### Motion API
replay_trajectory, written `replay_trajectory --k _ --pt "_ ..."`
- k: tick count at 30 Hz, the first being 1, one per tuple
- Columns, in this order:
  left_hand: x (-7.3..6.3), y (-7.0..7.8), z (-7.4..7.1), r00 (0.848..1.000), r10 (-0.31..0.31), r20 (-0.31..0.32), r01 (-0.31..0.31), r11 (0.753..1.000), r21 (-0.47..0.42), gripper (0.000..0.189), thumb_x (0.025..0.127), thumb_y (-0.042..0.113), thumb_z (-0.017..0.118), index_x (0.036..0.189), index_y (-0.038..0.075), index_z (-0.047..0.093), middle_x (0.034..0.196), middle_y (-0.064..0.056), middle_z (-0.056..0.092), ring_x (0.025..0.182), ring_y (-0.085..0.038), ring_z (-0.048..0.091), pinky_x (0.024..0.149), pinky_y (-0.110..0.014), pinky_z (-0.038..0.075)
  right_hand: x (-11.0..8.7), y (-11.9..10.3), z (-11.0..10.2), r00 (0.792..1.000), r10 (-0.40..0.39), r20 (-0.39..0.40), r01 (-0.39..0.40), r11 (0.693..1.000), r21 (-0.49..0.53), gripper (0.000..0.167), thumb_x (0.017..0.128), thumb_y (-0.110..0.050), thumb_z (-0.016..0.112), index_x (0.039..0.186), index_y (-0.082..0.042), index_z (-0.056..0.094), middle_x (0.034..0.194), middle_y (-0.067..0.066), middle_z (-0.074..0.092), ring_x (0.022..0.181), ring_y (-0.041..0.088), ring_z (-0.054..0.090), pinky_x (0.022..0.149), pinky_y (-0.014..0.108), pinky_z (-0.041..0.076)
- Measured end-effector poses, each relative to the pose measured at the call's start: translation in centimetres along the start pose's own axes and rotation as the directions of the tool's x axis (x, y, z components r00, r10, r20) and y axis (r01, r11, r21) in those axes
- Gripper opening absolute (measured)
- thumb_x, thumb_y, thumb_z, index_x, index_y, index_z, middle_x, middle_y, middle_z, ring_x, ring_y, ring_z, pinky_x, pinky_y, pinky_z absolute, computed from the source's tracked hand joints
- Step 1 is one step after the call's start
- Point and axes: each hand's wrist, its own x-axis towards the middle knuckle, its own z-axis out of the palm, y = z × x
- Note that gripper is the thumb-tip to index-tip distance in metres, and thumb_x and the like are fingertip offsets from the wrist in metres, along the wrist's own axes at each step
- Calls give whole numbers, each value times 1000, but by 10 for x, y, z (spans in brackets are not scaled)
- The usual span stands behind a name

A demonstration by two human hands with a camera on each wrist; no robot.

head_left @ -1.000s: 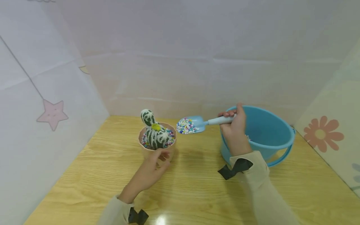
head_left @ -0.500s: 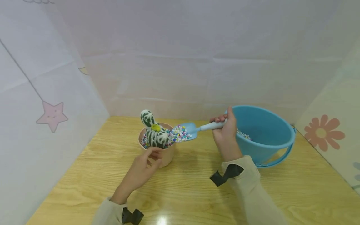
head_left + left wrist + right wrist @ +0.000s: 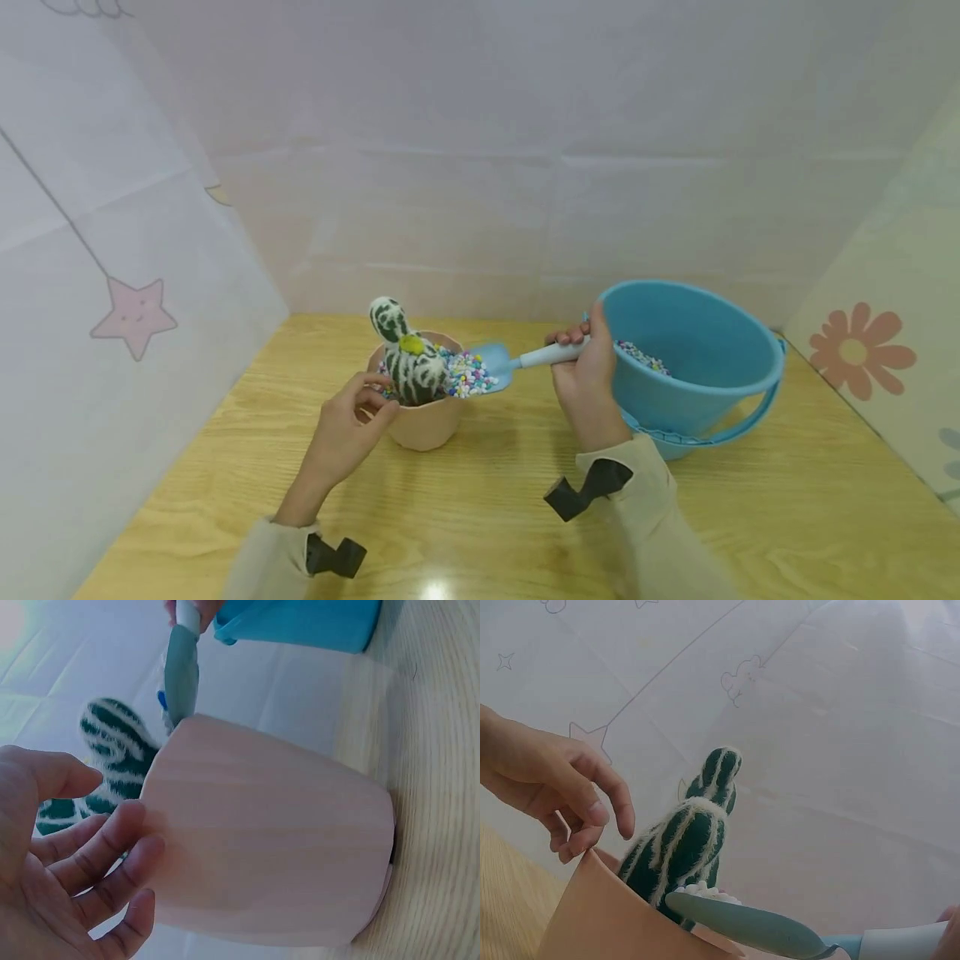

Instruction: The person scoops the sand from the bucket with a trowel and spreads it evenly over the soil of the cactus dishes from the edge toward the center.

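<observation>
My right hand (image 3: 585, 379) grips the white handle of a light-blue toy shovel (image 3: 497, 363). Multicoloured pebbles (image 3: 468, 375) lie heaped in its scoop, whose tip reaches over the right rim of a pink flowerpot (image 3: 423, 427). A green-and-white plush cactus (image 3: 417, 375) with a yellow patch leans in the pot, among more pebbles. At the pot's left rim is my left hand (image 3: 348, 425), its fingers loosely bent. The left wrist view has those fingertips (image 3: 142, 855) right at the rim, with the thumb apart from them near the cactus.
A blue bucket (image 3: 697, 333) with some of the same pebbles inside stands to the right, its handle hanging down in front. Wood-grain table (image 3: 480, 517) lies beneath everything. Pale printed sheets (image 3: 450, 167) rise behind and on both sides.
My right hand has carried the loaded shovel left and down from beside the pot to over its right rim. My left hand has shifted from the pot's front to its left rim.
</observation>
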Motion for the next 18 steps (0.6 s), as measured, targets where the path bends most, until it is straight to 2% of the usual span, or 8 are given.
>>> replay_trajectory --k 6,10,14,18 --pt "7 -10 -8 997 -15 -79 16 1000 14 23 91 12 63 112 5 61 82 -5 67 74 -4 56 66 -22 47 0 6 -10 1000 3 5 -3 1000 15 39 99 -31 49 67 -12 37 50 0 38 45 14 39 58 24 36" --pt "11 -20 -12 991 -84 -100 82 996 -22 28 93 13 60 118 0 55 109 -12 57 94 -16 52 78 -28 45 1 8 -16 1000 12 7 -12 999 37 41 100 -31 49 65 -12 38 49 0 38 44 14 39 57 24 36" --pt "16 -30 -13 990 -136 -32 130 981 -144 40 96 12 55 130 -5 41 134 -19 38 118 -30 39 91 -37 37 0 9 -18 1000 12 13 -13 999 45 43 100 -30 49 63 -11 38 49 0 39 45 14 40 57 25 37" --pt "20 -44 -13 994 -105 43 112 967 -228 49 96 10 53 138 -4 31 144 -21 31 129 -36 33 95 -30 35 0 9 -19 1000 0 19 -2 998 62 41 100 -29 49 64 -11 39 49 0 39 46 14 39 58 26 36"
